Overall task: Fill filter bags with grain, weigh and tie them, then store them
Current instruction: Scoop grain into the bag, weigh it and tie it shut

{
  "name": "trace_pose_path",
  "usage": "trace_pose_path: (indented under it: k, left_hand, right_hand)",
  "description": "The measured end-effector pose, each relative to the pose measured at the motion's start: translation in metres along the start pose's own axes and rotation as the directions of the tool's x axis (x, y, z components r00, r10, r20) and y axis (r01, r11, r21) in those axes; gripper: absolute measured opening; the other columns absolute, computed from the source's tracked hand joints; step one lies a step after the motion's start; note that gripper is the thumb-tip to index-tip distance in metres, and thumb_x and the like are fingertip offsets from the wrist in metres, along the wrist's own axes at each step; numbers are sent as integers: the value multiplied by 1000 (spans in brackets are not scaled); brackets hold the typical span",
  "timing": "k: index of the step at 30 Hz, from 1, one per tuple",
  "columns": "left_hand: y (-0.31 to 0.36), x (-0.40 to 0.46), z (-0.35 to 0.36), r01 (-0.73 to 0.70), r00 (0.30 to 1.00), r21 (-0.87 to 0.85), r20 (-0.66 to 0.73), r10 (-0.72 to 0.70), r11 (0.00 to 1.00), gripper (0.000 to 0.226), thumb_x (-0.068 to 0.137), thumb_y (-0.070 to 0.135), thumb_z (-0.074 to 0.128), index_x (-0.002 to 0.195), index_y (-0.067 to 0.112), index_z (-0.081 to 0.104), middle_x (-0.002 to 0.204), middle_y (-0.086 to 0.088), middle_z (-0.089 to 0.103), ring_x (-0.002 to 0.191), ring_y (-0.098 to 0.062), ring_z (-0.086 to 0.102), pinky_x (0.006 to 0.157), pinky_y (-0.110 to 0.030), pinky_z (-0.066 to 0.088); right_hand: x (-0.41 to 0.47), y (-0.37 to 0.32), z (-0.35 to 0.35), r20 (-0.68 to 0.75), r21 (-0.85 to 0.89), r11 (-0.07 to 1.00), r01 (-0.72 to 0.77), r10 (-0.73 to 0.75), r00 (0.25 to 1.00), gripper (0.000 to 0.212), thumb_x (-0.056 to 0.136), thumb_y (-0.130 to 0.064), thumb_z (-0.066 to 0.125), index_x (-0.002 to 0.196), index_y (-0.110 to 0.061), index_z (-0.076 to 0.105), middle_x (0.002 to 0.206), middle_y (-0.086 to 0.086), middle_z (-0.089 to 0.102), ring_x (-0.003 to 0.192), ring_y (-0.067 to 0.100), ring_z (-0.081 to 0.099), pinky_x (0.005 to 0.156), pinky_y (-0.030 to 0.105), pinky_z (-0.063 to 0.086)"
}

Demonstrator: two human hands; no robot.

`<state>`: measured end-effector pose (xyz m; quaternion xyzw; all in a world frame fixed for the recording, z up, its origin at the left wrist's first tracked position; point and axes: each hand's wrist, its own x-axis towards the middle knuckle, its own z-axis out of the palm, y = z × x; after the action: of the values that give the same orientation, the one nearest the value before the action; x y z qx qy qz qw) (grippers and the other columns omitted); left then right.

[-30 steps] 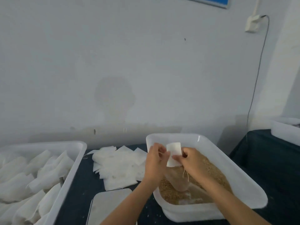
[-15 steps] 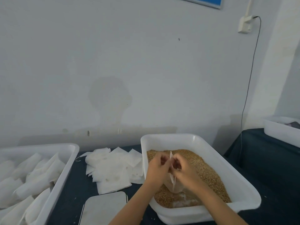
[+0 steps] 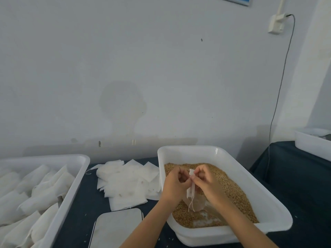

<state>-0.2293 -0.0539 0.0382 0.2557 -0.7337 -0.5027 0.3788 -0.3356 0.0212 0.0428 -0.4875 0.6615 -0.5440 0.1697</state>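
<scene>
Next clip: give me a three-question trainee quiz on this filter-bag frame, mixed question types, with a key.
1. True or false: both hands pinch the filter bag over the grain tub.
2. Multiple choice: the pile of empty bags lies (A) inside the grain tub, (B) between the two tubs on the dark cloth, (C) on the scale.
3. Fill in: the tub at the left holds filled ____.

Key: 1 true, the left hand and right hand meet at the bag's top. 2 B. 3 bags.
</scene>
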Motion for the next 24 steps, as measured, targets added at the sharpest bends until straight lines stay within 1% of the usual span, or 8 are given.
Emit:
trace_pose_path:
  k: [3, 5, 8, 13, 16, 19, 21, 24]
  left_hand:
    - [1, 0, 0, -19, 1000, 44, -16, 20, 999, 19, 86, 7, 64, 88, 12, 46, 79, -7, 55, 70, -13, 50, 71, -30, 49]
    - [1, 0, 0, -33, 999, 81, -21, 35, 996, 23, 86, 7, 65, 88, 13, 43, 82, -12, 57, 71, -16, 53, 71, -28, 50]
    - [-1, 0, 0, -27, 999, 75, -25, 29, 997, 27, 84, 7, 67, 87, 16, 41, 91, -16, 64, 82, -21, 63, 74, -26, 51]
    - [-3, -1, 0, -36, 997, 114, -66, 43, 993, 30, 82, 7, 69, 86, 19, 41, 80, -4, 60, 81, -13, 63, 70, -20, 50]
    - [-1, -2, 0, -67, 995, 135, -61, 76, 989, 33, 82, 2, 64, 81, 23, 39, 76, -5, 57, 72, -6, 58, 65, -19, 48]
    - [2, -2, 0, -125, 987, 242, -70, 146, 962, 26, 82, -4, 56, 78, 21, 50, 68, 9, 45, 61, -1, 45, 59, -12, 38]
    - [2, -1, 3, -169, 979, 379, -41, 199, 910, 24, 84, -4, 51, 83, 15, 64, 73, 13, 42, 61, -1, 41, 58, -7, 34]
    - [-1, -1, 6, -210, 969, 510, -2, 246, 834, 27, 92, 2, 46, 96, 11, 71, 82, 9, 39, 68, -4, 41, 59, -9, 34]
  right_hand:
    - [0, 4, 0, 15, -46, 999, 26, -25, 1000, 9, 93, -15, 56, 92, -14, 48, 70, 0, 61, 55, 4, 59, 50, 17, 46]
    - [0, 6, 0, 20, -86, 996, 32, -30, 999, 9, 94, -16, 55, 92, -19, 46, 72, -1, 63, 58, 7, 59, 52, 18, 47]
    - [-1, 9, 0, 56, -117, 993, -9, 15, 998, 13, 94, -17, 53, 95, -26, 45, 86, -1, 68, 75, 16, 65, 68, 31, 53]
    - [-2, 11, 0, 102, -119, 992, -29, 41, 994, 9, 98, -22, 46, 100, -31, 47, 102, -3, 68, 88, 12, 67, 81, 41, 55]
    - [0, 11, 0, 62, -178, 984, -26, 38, 997, 11, 99, -19, 44, 101, -29, 44, 95, 3, 69, 80, 19, 68, 72, 41, 56]
    - [1, 15, -2, -60, -382, 924, 1, -26, 998, 11, 96, -17, 49, 103, -22, 43, 66, -1, 59, 52, 10, 54, 49, 29, 42]
    - [2, 16, -3, -86, -475, 879, 51, -104, 991, 15, 94, -16, 52, 102, -22, 41, 58, -5, 50, 45, 4, 43, 45, 21, 33]
    - [2, 15, -2, -68, -490, 868, 86, -137, 988, 17, 93, -16, 52, 101, -26, 41, 55, -5, 47, 44, 4, 41, 43, 20, 32]
